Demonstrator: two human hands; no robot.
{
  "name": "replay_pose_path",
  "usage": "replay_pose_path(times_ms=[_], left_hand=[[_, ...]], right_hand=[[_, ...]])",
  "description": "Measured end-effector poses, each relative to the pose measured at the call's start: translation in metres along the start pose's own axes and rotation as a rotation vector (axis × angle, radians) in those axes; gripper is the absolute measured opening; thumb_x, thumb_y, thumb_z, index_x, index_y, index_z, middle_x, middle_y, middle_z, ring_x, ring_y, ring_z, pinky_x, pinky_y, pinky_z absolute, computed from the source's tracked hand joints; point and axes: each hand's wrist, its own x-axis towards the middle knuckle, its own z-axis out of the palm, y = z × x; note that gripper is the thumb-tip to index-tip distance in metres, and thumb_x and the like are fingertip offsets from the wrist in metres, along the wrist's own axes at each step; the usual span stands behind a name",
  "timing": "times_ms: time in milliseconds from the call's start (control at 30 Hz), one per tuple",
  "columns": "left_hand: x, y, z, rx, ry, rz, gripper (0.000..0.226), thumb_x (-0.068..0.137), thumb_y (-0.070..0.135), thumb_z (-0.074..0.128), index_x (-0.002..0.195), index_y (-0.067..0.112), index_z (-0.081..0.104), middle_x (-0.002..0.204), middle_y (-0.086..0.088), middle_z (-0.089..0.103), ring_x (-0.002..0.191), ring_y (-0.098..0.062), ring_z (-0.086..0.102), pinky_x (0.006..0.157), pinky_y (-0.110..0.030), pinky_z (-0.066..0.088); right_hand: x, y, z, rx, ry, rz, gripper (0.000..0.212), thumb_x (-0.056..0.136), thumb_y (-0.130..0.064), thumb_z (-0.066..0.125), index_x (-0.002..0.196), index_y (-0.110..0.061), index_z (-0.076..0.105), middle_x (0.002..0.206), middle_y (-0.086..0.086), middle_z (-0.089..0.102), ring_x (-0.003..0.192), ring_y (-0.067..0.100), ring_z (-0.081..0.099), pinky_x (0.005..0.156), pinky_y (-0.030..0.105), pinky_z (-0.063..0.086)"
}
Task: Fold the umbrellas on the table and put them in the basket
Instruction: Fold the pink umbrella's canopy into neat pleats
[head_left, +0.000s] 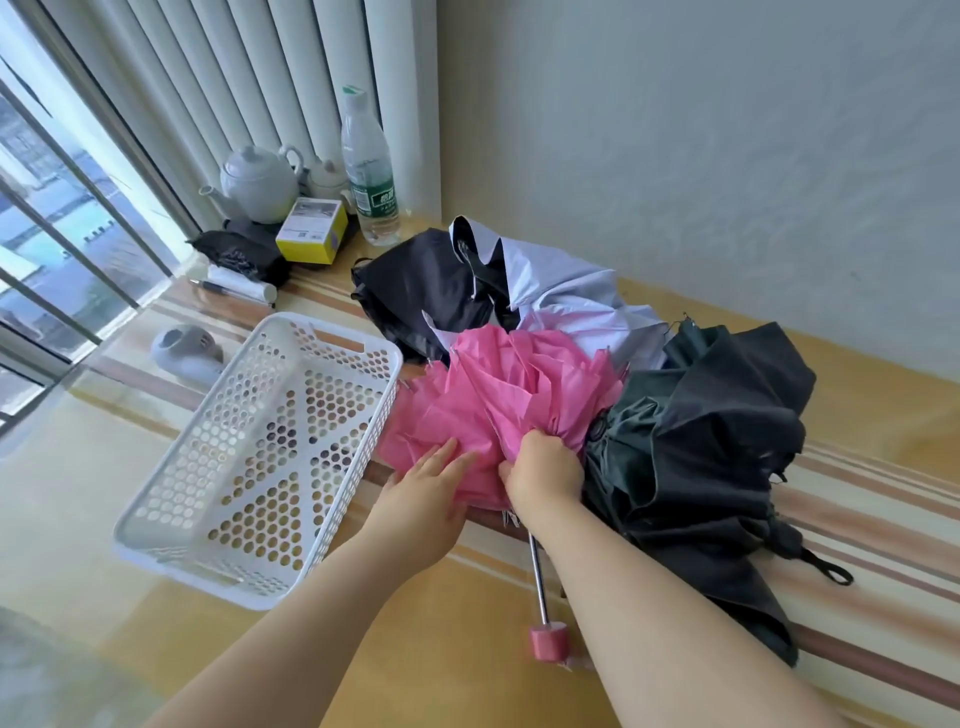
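Observation:
A pink umbrella (511, 384) lies crumpled in the middle of the table, its metal shaft and pink handle (548, 642) pointing toward me. My right hand (545, 470) is closed on a bunch of its pink canopy. My left hand (428, 480) rests flat on the cloth beside it, fingers spread. A dark green umbrella (717, 441) sprawls unfolded to the right. Behind lies a lilac and black umbrella (571, 301). The white perforated basket (358, 348) stands empty at the left, touching the pink cloth.
At the back left stand a white teapot (257, 182), a water bottle (369, 166), a yellow box (311, 231), a dark folded bundle (241, 254) and a white tube (244, 288). A white rounded object (184, 351) lies near the window. A wall runs behind the table.

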Motion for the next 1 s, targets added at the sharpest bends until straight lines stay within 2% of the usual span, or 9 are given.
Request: replay_pose_path(times_ms=[100, 200, 300, 433, 533, 633, 767, 900, 1000], left_hand=[[-0.006, -0.004, -0.001, -0.103, 0.126, -0.001, 0.062, 0.095, 0.021, 0.047, 0.149, 0.032, 0.020, 0.159, 0.007, 0.011, 0.146, -0.018, 0.012, 0.116, -0.047, 0.022], [-0.014, -0.003, -0.007, -0.298, 0.376, 0.008, 0.059, 0.087, 0.013, 0.058, 0.142, 0.020, 0.038, 0.150, -0.004, 0.029, 0.130, -0.032, 0.037, 0.103, -0.050, 0.040], [-0.019, 0.013, -0.025, -0.438, 0.521, -0.119, 0.050, 0.090, 0.023, 0.060, 0.138, 0.019, 0.043, 0.139, -0.008, 0.030, 0.128, -0.028, 0.031, 0.106, -0.036, 0.028], [-0.028, 0.037, -0.058, -0.767, 0.445, -0.150, 0.061, 0.090, 0.041, 0.057, 0.144, 0.029, 0.030, 0.134, -0.004, 0.031, 0.110, -0.020, 0.047, 0.096, -0.032, 0.038], [-0.029, 0.048, -0.075, -1.107, 0.365, -0.142, 0.081, 0.082, 0.052, 0.063, 0.147, 0.032, 0.018, 0.118, 0.012, 0.057, 0.114, -0.020, 0.055, 0.104, -0.044, 0.041], [-0.030, 0.055, -0.092, -1.382, 0.230, -0.148, 0.098, 0.062, 0.065, 0.075, 0.142, 0.026, 0.031, 0.124, 0.001, 0.063, 0.114, -0.022, 0.059, 0.099, -0.043, 0.047], [-0.041, 0.068, -0.118, -1.419, 0.073, -0.065, 0.068, 0.068, 0.051, 0.072, 0.122, 0.011, 0.058, 0.099, -0.011, 0.071, 0.087, -0.025, 0.069, 0.074, -0.033, 0.055], [-0.052, 0.085, -0.136, -1.469, -0.086, 0.051, 0.056, 0.074, 0.040, 0.073, 0.116, 0.005, 0.062, 0.101, -0.020, 0.070, 0.090, -0.033, 0.069, 0.078, -0.038, 0.058], [-0.058, 0.098, -0.145, -1.450, -0.066, 0.108, 0.038, 0.076, 0.023, 0.072, 0.107, 0.002, 0.062, 0.083, -0.017, 0.071, 0.069, -0.028, 0.070, 0.060, -0.033, 0.058]], right_hand=[[-0.010, 0.003, -0.011, 0.169, 0.001, 0.003, 0.029, 0.089, -0.028, 0.063, 0.103, -0.003, 0.059, 0.107, 0.016, 0.066, 0.102, 0.035, 0.062, 0.074, 0.034, 0.048], [-0.020, 0.008, -0.026, 0.342, 0.058, 0.000, 0.028, 0.083, -0.029, 0.065, 0.094, -0.004, 0.061, 0.097, 0.014, 0.066, 0.092, 0.035, 0.062, 0.070, 0.033, 0.045], [-0.026, 0.012, -0.048, 0.532, 0.086, -0.010, 0.026, 0.081, -0.029, 0.068, 0.086, -0.005, 0.060, 0.079, 0.003, 0.061, 0.077, 0.027, 0.061, 0.064, 0.030, 0.047], [-0.034, 0.009, -0.077, 0.798, 0.113, -0.010, 0.024, 0.077, -0.027, 0.072, 0.085, -0.006, 0.066, 0.080, 0.005, 0.068, 0.073, 0.022, 0.064, 0.059, 0.025, 0.049], [-0.044, 0.005, -0.095, 0.971, 0.083, -0.037, 0.013, 0.078, -0.023, 0.075, 0.085, -0.013, 0.070, 0.085, 0.005, 0.072, 0.079, 0.020, 0.068, 0.067, 0.028, 0.055], [-0.058, 0.001, -0.109, 1.041, 0.069, -0.072, 0.018, 0.079, -0.024, 0.076, 0.091, -0.012, 0.072, 0.087, 0.005, 0.073, 0.084, 0.022, 0.070, 0.077, 0.034, 0.056], [-0.078, -0.002, -0.131, 1.048, 0.034, -0.156, 0.028, 0.079, -0.036, 0.076, 0.098, -0.016, 0.072, 0.086, 0.003, 0.075, 0.079, 0.021, 0.072, 0.072, 0.034, 0.058], [-0.095, -0.002, -0.147, 1.025, -0.021, -0.248, 0.020, 0.087, -0.037, 0.067, 0.097, -0.020, 0.072, 0.086, -0.001, 0.074, 0.083, 0.016, 0.071, 0.082, 0.039, 0.058], [-0.105, -0.001, -0.160, 1.027, -0.120, -0.279, 0.036, 0.086, -0.038, 0.055, 0.096, -0.007, 0.070, 0.092, 0.013, 0.073, 0.091, 0.029, 0.069, 0.092, 0.050, 0.053]])
